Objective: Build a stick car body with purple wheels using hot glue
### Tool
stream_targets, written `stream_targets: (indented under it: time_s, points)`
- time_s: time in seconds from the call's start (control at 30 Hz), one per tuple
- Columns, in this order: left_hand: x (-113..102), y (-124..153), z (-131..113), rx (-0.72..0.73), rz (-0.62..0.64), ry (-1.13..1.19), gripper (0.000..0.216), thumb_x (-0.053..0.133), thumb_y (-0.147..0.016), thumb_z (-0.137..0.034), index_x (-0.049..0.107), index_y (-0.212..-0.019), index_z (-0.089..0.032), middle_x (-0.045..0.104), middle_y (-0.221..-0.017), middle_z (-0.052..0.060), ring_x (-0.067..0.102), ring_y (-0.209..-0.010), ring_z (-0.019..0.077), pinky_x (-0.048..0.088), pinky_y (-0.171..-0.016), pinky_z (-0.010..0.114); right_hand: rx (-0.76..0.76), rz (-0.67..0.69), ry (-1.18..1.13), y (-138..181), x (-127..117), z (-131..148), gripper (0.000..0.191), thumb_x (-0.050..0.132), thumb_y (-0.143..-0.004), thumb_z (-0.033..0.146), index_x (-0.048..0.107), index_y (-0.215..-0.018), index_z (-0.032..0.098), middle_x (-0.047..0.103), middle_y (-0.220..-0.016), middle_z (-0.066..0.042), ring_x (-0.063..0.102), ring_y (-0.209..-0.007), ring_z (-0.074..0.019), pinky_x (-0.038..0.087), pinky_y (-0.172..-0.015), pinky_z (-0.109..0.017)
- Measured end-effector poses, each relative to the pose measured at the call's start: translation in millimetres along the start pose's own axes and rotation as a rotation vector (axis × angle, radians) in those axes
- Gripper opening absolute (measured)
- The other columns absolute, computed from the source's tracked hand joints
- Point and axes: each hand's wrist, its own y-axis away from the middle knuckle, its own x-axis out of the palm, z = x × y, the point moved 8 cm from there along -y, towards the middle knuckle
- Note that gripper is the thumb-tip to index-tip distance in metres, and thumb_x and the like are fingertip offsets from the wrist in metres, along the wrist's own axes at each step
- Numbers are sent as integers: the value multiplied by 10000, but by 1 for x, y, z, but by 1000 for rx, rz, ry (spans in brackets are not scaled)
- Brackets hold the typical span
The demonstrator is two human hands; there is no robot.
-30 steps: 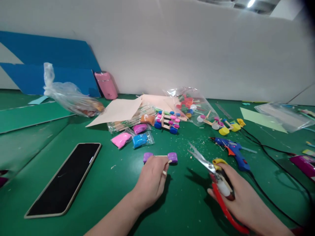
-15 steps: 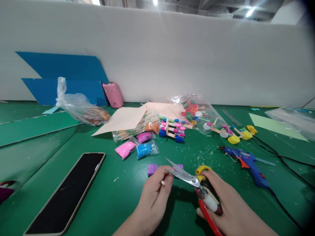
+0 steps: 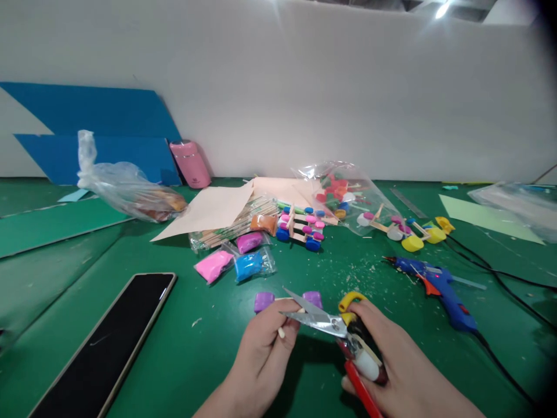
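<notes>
My left hand is closed, its thumb and fingers pinching a short pale wooden stick whose end pokes out. My right hand grips scissors with a yellow and black handle; the blades stand apart and their tips reach the left fingertips. A red handle also shows in the right hand, with a white round piece beside it; I cannot tell how these join. Behind the left hand lie two purple clay pieces with a thin stick partly visible between them.
A blue glue gun with its cord lies at right. A phone lies at left. Farther back are bagged clay packets, a small stick-and-clay model, a plastic bag of colored pieces, paper and a pink flask.
The view has shifted slightly, so most things sit a little farther left. Both hands keep their grips, and the scissors still stand apart at the blades near the left fingertips.
</notes>
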Motion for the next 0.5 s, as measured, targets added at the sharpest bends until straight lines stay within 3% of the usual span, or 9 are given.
stream_targets:
  time_s: [0.2,0.5]
  points:
    - [2,-1,1,-12,28,11,205,372,-828,-71,528,-814,-204,533,-712,-15,447,-599,106,348,-538,187,20,22,-70,-1,1,3,349,605,-615,196,443,-923,217,568,-745,4,534,-574,-132,482,-508,-213]
    - [3,1,-3,-10,54,20,206,380,-828,-62,519,-800,-212,513,-693,-34,407,-563,93,322,-517,176,37,58,-111,1,6,1,214,591,-626,195,422,-754,229,505,-650,46,479,-510,-105,408,-437,-178]
